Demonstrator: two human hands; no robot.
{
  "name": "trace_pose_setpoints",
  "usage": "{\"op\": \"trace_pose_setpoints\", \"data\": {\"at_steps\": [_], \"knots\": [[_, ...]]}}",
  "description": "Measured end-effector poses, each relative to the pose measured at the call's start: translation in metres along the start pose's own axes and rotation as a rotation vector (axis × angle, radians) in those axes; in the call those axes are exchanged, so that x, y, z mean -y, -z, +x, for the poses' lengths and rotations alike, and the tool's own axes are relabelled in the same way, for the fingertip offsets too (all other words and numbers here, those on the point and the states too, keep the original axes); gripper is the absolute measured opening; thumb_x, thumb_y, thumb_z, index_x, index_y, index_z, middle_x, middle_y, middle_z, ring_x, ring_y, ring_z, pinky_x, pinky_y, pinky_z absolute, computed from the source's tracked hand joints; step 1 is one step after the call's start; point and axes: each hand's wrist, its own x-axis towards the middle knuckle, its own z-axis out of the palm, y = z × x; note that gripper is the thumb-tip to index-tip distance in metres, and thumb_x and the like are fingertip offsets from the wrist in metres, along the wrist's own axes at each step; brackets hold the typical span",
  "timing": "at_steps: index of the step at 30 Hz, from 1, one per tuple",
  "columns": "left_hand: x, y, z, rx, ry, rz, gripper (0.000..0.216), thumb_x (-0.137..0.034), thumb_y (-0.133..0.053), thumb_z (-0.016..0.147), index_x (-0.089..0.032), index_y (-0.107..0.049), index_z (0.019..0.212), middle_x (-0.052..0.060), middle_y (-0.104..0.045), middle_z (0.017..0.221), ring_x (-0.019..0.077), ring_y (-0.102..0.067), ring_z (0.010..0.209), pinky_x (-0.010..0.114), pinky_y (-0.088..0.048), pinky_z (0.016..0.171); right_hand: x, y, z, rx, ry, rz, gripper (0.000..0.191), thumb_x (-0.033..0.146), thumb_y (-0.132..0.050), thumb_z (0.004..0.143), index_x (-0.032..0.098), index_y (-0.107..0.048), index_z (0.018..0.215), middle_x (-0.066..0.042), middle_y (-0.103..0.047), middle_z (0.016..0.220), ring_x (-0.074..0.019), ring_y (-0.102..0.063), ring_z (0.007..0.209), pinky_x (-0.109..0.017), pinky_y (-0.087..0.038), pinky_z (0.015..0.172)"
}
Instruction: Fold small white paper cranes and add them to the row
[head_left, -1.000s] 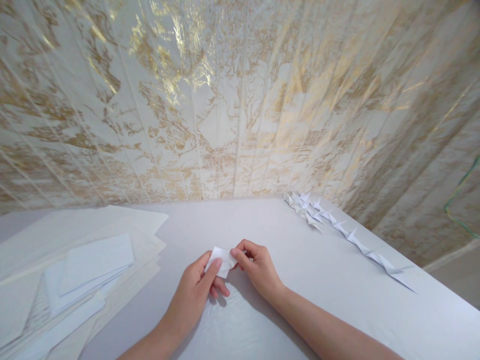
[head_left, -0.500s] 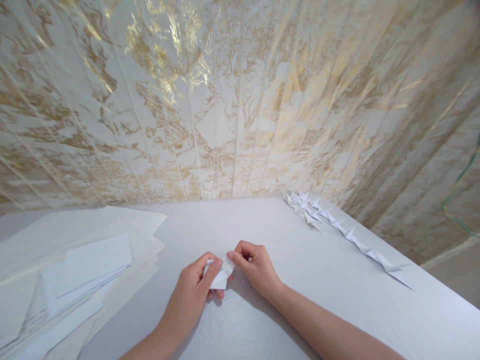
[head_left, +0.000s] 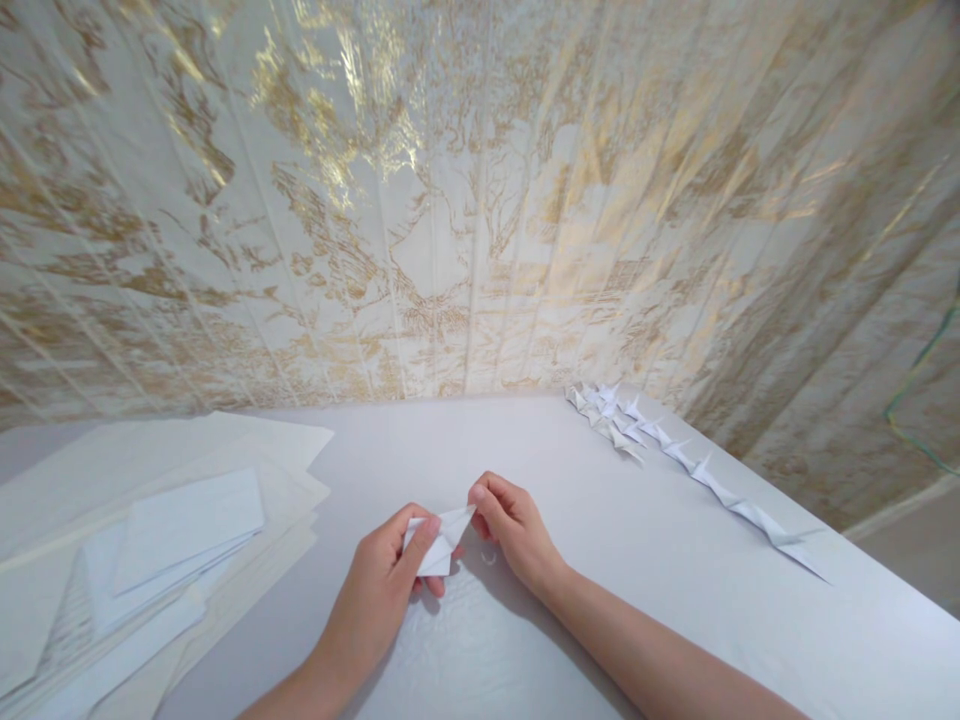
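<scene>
A small folded white paper [head_left: 444, 545] is held above the table between my two hands. My left hand [head_left: 390, 560] grips its left part, the thumb pressed flat on top and the fingers underneath. My right hand [head_left: 514, 525] pinches a pointed flap at the paper's upper right between thumb and curled fingers. The flap is drawn out into a slim triangle, and crease lines run across the paper. The underside of the paper is hidden by the left hand.
Stacked white paper sheets [head_left: 285, 490] and cut pieces [head_left: 191, 525] cover the left side of the white table [head_left: 420, 440]. Folded paper cranes [head_left: 701, 475] stand in rows along the right edge. Behind rises a gold-patterned wall covering [head_left: 435, 230].
My right hand has moved slightly up and right, drawing the paper's flap out into a longer point. My left hand has hardly moved.
</scene>
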Motion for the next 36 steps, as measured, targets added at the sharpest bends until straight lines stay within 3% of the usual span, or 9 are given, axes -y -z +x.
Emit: {"op": "trace_pose_setpoints", "data": {"at_steps": [4,10,19,23,27,33,36], "knots": [[-0.002,-0.002,-0.001,0.005,-0.022,0.046,0.037,-0.049,-0.044,0.095,-0.020,-0.064,0.084,-0.003,-0.060,0.050,0.0165,-0.052,0.053,0.026,-0.037,0.057,-0.001,-0.003,-0.001,0.074,-0.033,0.009,0.048,0.060,-0.050,0.089,0.019,-0.047,0.065,0.006,-0.047,0.052,-0.0089,-0.037,0.049,-0.022,-0.028,0.049],[-0.003,-0.001,-0.002,0.003,-0.038,0.109,0.035,-0.048,-0.044,0.095,-0.020,-0.064,0.087,-0.004,-0.061,0.051,0.0175,-0.053,0.054,0.026,-0.037,0.059,-0.003,-0.005,0.001,0.131,-0.069,0.123,0.037,0.052,-0.066,0.080,0.019,-0.051,0.074,0.006,-0.053,0.054,-0.0084,-0.042,0.046,-0.021,-0.032,0.048],[-0.002,-0.001,-0.002,0.049,-0.012,-0.035,0.039,-0.054,-0.054,0.088,-0.018,-0.063,0.076,-0.005,-0.052,0.058,0.0127,-0.045,0.055,0.022,-0.035,0.052,0.003,-0.005,-0.003,0.066,-0.047,0.017,0.027,0.040,-0.067,0.080,0.019,-0.053,0.070,0.006,-0.054,0.050,-0.0090,-0.046,0.045,-0.020,-0.032,0.047],[0.003,-0.001,0.003,0.051,0.040,-0.036,0.037,-0.052,-0.060,0.083,-0.016,-0.062,0.076,-0.002,-0.062,0.059,0.0120,-0.047,0.052,0.022,-0.033,0.051,0.002,-0.006,-0.002,0.053,-0.089,0.032,0.025,0.039,-0.066,0.080,0.018,-0.056,0.070,0.008,-0.050,0.045,-0.0071,-0.041,0.040,-0.019,-0.028,0.043],[0.004,-0.001,0.008,0.101,0.077,-0.181,0.037,-0.052,-0.064,0.081,-0.014,-0.064,0.079,0.005,-0.073,0.069,0.0150,-0.058,0.057,0.024,-0.042,0.055,-0.004,-0.006,0.002,0.023,-0.107,0.097,0.028,0.041,-0.062,0.083,0.018,-0.056,0.069,0.008,-0.048,0.042,-0.0062,-0.035,0.037,-0.019,-0.024,0.041],[0.003,0.000,0.006,0.057,0.129,-0.233,0.040,-0.054,-0.066,0.080,-0.015,-0.064,0.085,0.009,-0.078,0.076,0.0204,-0.067,0.066,0.027,-0.048,0.059,-0.010,0.013,0.015,-0.142,-0.085,0.177,0.039,0.055,-0.061,0.083,0.020,-0.051,0.070,0.009,-0.045,0.040,-0.0061,-0.031,0.035,-0.020,-0.023,0.040],[0.004,0.000,0.004,0.041,0.127,-0.244,0.041,-0.055,-0.065,0.080,-0.014,-0.065,0.085,0.009,-0.078,0.077,0.0195,-0.066,0.066,0.027,-0.048,0.060,-0.007,0.014,0.015,-0.079,-0.093,0.193,0.047,0.062,-0.058,0.082,0.019,-0.050,0.066,0.008,-0.047,0.042,-0.0066,-0.035,0.037,-0.021,-0.027,0.041]]}}
